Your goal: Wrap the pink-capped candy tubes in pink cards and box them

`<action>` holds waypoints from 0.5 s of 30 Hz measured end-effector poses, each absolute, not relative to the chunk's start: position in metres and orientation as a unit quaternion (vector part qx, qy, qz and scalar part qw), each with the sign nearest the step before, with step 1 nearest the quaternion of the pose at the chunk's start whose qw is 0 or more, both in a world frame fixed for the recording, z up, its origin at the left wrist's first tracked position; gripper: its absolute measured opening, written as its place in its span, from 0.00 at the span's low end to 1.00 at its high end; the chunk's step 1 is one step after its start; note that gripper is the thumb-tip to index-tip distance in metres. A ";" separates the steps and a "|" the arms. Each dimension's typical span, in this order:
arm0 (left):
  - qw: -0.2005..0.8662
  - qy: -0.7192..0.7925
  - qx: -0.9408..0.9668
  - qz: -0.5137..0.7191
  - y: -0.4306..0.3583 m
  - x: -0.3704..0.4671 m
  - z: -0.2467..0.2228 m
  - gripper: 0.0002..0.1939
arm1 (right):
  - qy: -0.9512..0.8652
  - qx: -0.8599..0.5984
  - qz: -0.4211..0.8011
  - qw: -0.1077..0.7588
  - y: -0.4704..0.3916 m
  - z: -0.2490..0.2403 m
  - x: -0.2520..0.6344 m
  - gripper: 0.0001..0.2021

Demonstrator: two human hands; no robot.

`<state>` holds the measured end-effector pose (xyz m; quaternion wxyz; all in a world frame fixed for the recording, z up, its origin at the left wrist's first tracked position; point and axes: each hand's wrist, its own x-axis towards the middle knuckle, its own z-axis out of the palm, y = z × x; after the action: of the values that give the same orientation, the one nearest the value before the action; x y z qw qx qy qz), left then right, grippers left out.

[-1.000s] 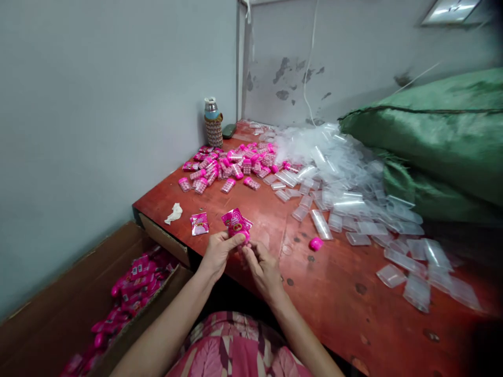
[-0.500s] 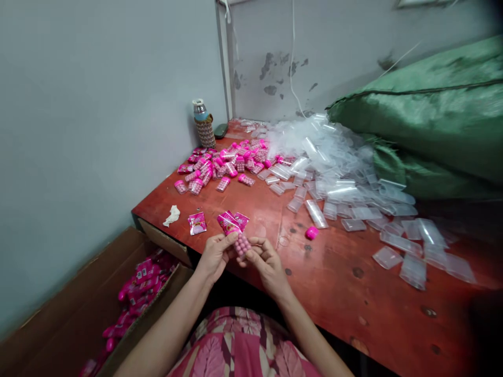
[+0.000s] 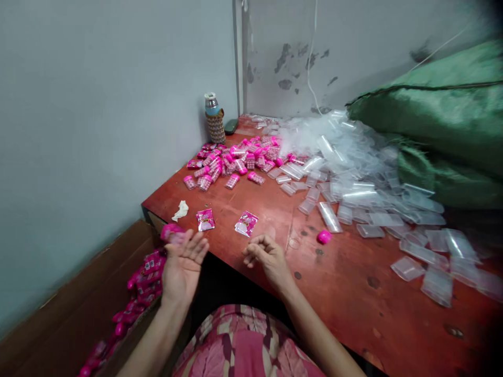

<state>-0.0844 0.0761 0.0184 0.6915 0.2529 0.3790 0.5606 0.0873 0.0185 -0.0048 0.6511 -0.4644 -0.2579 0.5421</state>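
Observation:
My left hand [image 3: 183, 267] is palm up over the table's front left edge, its fingers spread. Just beyond its thumb is a blurred pink-capped container of small balls [image 3: 173, 234], apparently in the air; whether it touches the hand is unclear. My right hand [image 3: 269, 259] rests near the table edge with fingers curled in, and nothing shows between them. Close beyond it lie pink printed sachets [image 3: 247, 223], overlapping. Another pink sachet [image 3: 205, 220] lies nearer the left hand. One loose pink cap [image 3: 324, 237] sits right of my right hand.
An open cardboard box [image 3: 113, 262] at lower left holds many pink packs [image 3: 147, 280]. Filled pink-capped containers [image 3: 236, 157] are heaped at the back, beside clear empty containers [image 3: 353, 193]. A green sack [image 3: 444, 120] leans at right. A bottle [image 3: 215, 123] stands by the wall; white tissue [image 3: 181, 211] lies left.
My left hand has moved left, from holding the container with the right hand to spread open near the box, and the container has gone left too. The right hand has let go. The view shifted slightly.

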 end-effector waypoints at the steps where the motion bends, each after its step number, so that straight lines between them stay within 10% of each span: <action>1: 0.669 0.391 0.256 0.578 0.080 -0.092 0.017 0.27 | -0.258 -0.477 0.531 0.651 0.020 -0.005 0.091 0.11; 6: 0.533 0.471 0.517 0.475 0.116 -0.088 0.002 0.22 | -0.275 -0.520 0.501 0.635 0.020 -0.010 0.103 0.11; 11: 0.088 0.605 0.727 0.311 0.192 -0.097 -0.009 0.21 | -0.291 -0.562 0.484 0.604 0.012 -0.020 0.109 0.12; 15: 0.037 0.641 0.745 0.184 0.229 -0.123 -0.022 0.13 | -0.285 -0.574 0.483 0.597 0.011 -0.028 0.108 0.13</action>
<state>-0.1225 0.2294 -0.0219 0.0371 0.7445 0.6406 0.1843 0.1083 0.0108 -0.0276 0.5967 -0.5741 -0.2852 0.4828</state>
